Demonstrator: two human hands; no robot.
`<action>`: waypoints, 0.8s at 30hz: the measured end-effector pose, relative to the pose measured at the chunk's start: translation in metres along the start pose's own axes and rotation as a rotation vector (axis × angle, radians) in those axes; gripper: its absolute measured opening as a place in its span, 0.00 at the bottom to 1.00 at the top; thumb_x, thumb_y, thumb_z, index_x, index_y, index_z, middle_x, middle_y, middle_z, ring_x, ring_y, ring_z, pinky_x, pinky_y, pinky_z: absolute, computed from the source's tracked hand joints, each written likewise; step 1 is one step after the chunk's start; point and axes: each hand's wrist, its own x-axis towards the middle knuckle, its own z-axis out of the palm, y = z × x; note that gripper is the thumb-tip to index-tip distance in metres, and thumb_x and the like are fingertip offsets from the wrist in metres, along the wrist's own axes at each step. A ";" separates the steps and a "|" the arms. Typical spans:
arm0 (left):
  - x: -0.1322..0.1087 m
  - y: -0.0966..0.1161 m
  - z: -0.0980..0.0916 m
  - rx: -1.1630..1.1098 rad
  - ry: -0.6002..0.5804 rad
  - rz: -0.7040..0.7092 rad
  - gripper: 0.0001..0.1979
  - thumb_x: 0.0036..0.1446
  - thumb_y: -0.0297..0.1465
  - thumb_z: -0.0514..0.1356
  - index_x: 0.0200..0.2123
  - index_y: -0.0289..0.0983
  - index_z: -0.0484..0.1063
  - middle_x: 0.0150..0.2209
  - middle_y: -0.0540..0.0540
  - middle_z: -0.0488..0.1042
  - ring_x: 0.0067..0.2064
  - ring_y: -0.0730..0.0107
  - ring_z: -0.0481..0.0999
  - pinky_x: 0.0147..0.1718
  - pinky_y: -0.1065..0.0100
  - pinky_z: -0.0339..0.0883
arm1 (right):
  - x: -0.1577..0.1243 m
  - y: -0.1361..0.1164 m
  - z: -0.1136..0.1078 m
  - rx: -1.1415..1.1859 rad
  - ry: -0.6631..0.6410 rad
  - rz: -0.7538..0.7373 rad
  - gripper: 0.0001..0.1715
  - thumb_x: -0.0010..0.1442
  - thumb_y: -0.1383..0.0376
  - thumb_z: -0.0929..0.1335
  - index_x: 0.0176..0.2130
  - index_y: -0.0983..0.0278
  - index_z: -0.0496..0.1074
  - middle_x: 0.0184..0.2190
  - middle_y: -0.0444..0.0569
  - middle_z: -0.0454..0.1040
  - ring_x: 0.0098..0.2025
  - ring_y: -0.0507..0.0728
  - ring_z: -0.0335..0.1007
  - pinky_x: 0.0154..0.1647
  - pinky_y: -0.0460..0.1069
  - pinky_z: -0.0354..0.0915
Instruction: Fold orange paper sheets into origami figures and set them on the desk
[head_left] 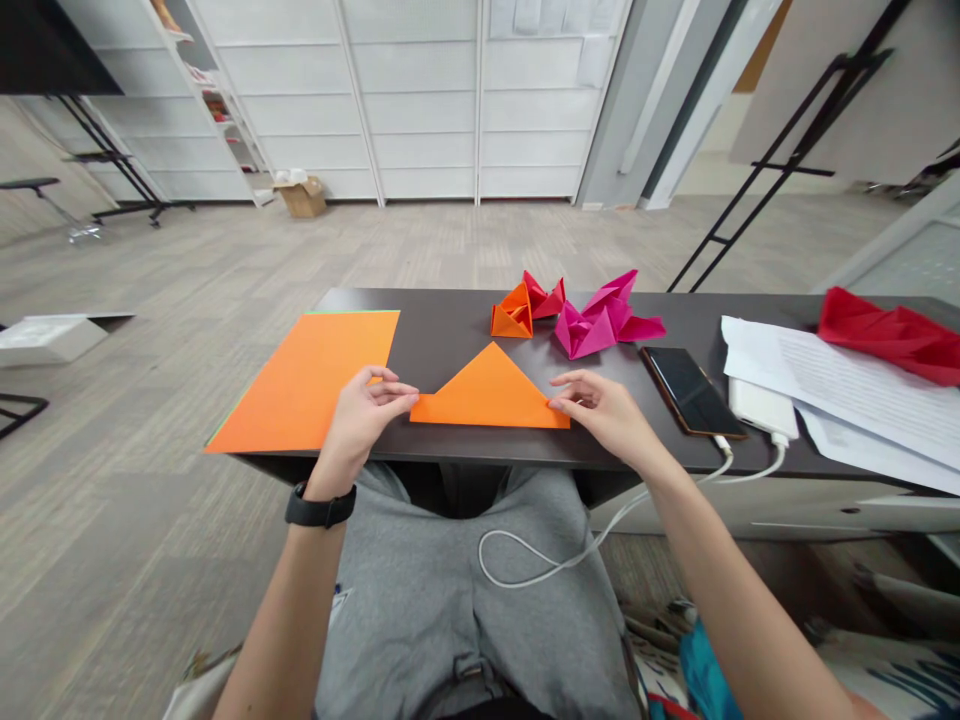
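The left hand (367,410) I'm driving rests its fingertips at the left tip of the folded orange paper (487,395), and the right hand (600,412) meets the opposite tip; both hands are relaxed rather than clenched, fingers lightly curved, though from this view I cannot tell whether either one is truly pinching the paper or only pressing on it. The folded orange paper lies flat in the middle of the frame, a peaked triangle on a straight base, near the front edge of the dark surface (442,335). For this kind of hold, I'd keep the pressure in the fingertips and even on both sides; the base then stays straight and the thin paper doesn't slide on the smooth top; any crease is best run from the centre outward with the paper pinned flat.

Left of the hands lies a large orange sheet (300,385), partly overhanging the surface edge; beyond the hands, toward the top centre, sit a small orange paper model (512,315), a red paper model (544,297) and a larger magenta paper model (604,320); to the right are a black smartphone (694,392), a white power bank (761,408) with a white cable (570,560) looping down over my grey sweatpants (450,590), and printed papers (862,375) under a crumpled red sheet (892,335).
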 end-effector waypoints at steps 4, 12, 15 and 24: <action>0.012 -0.008 0.006 0.131 -0.017 -0.087 0.23 0.39 0.30 0.72 0.35 0.39 0.63 0.30 0.47 0.82 0.30 0.64 0.82 0.34 0.64 0.74 | 0.014 0.010 -0.001 -0.122 -0.023 0.031 0.14 0.54 0.55 0.72 0.37 0.62 0.77 0.29 0.48 0.81 0.29 0.57 0.75 0.35 0.53 0.69; 0.017 -0.015 0.009 0.341 -0.018 -0.022 0.20 0.39 0.26 0.69 0.35 0.41 0.64 0.27 0.48 0.82 0.31 0.59 0.83 0.33 0.64 0.73 | 0.013 0.006 -0.001 -0.411 -0.053 -0.211 0.08 0.60 0.61 0.68 0.35 0.60 0.79 0.33 0.48 0.77 0.33 0.56 0.72 0.36 0.52 0.68; 0.016 -0.012 0.009 0.336 -0.033 -0.025 0.20 0.39 0.26 0.69 0.34 0.41 0.63 0.28 0.48 0.82 0.31 0.59 0.83 0.33 0.64 0.73 | 0.012 0.007 0.000 -0.398 -0.056 -0.208 0.07 0.61 0.62 0.68 0.36 0.60 0.77 0.31 0.47 0.76 0.31 0.56 0.71 0.36 0.52 0.68; -0.001 -0.012 0.015 0.424 -0.032 0.125 0.13 0.49 0.25 0.64 0.36 0.40 0.65 0.32 0.48 0.79 0.33 0.64 0.81 0.37 0.62 0.75 | 0.004 0.016 0.005 -0.619 0.041 -0.345 0.11 0.66 0.62 0.66 0.42 0.61 0.78 0.41 0.53 0.70 0.42 0.61 0.70 0.46 0.57 0.69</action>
